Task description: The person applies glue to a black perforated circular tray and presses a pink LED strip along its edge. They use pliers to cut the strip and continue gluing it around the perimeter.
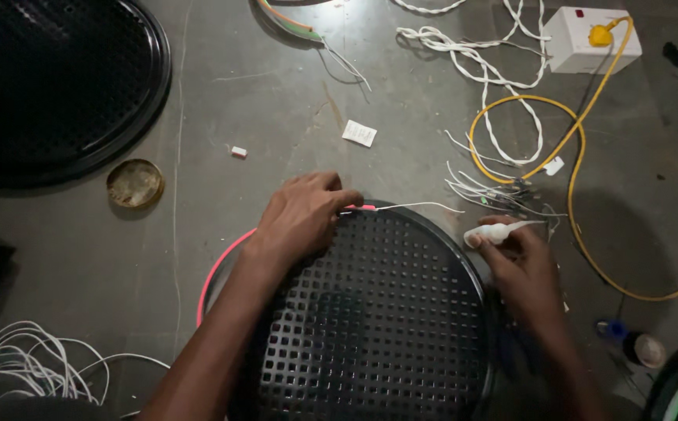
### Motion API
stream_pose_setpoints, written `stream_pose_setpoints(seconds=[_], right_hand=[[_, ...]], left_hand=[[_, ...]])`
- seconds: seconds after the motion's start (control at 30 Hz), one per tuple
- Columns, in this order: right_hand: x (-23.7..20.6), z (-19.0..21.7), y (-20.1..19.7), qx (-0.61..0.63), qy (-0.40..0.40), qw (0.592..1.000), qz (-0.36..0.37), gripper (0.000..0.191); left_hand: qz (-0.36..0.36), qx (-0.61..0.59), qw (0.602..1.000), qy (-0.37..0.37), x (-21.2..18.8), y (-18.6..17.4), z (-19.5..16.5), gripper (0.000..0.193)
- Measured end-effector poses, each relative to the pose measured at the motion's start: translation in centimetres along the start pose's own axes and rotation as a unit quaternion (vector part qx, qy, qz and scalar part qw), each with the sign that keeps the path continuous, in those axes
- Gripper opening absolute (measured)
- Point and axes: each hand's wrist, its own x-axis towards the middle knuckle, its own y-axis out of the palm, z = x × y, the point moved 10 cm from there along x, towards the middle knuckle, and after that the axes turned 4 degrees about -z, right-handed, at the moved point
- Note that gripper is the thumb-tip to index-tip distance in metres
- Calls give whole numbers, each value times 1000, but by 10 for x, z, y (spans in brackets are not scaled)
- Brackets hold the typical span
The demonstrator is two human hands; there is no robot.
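Two black perforated discs (385, 320) lie on grey floor (222, 101).

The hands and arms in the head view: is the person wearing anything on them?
Nothing shows. The left hand and right hand are bare, with no gloves, rings, watch or bands. Both forearms are uncovered to the frame's edge, with no sleeve in view.

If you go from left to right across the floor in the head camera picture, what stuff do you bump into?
Round tin lid → small white block → left hand → white paper tag → right hand → white box with yellow plug
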Motion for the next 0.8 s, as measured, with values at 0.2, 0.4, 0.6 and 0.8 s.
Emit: stream_pose_setpoints(seconds=[0.2,0.4,0.6,0.8], right_hand=[[-1,51,5,93,-72,993,-2,29],[-7,70,31,132,-49,988,66,42],[-11,62,32,77,-99,990,70,35],[-11,56,7,-76,-94,993,14,40]], left_hand=[[-38,-15,999,28,-2,1,-2,21],[-26,-12,1000,4,-2,2,2,26],[-18,-11,1000,12,1,4,-2,34],[-29,-26,999,11,0,8,-3,35]])
